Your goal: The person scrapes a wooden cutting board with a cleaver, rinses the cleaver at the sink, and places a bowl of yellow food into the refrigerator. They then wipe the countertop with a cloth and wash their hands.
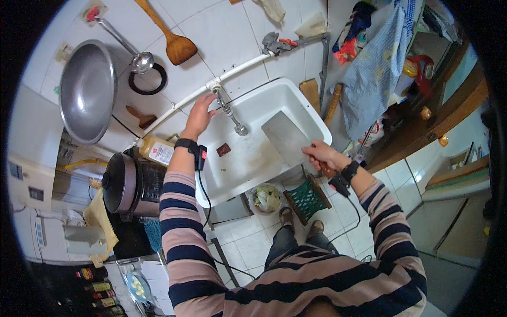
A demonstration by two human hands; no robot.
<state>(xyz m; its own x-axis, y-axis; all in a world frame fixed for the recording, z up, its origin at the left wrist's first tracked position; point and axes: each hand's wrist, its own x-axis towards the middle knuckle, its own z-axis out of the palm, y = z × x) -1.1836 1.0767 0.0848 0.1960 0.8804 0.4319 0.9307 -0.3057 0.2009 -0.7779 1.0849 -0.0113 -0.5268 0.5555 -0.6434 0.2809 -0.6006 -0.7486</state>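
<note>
A broad-bladed cleaver (287,136) with a brown handle is in my right hand (323,154), its flat blade tilted over the right side of the white sink (253,168). Up at the wall, my left hand (199,115) is raised beside the metal faucet (227,107), fingers apart and holding nothing. Its fingertips are close to the top of the faucet; whether they touch it I cannot tell. No water stream is visible below the spout. A small dark-red piece (223,149) lies on the sink floor, near a brownish stain.
Left of the sink stand a bottle of yellowish liquid (156,150) and an electric cooker (121,184). A wok (88,91), ladle (141,61) and wooden spatula (180,47) hang on the wall. Below are a container of leafy scraps (266,199) and a folding stool (307,199).
</note>
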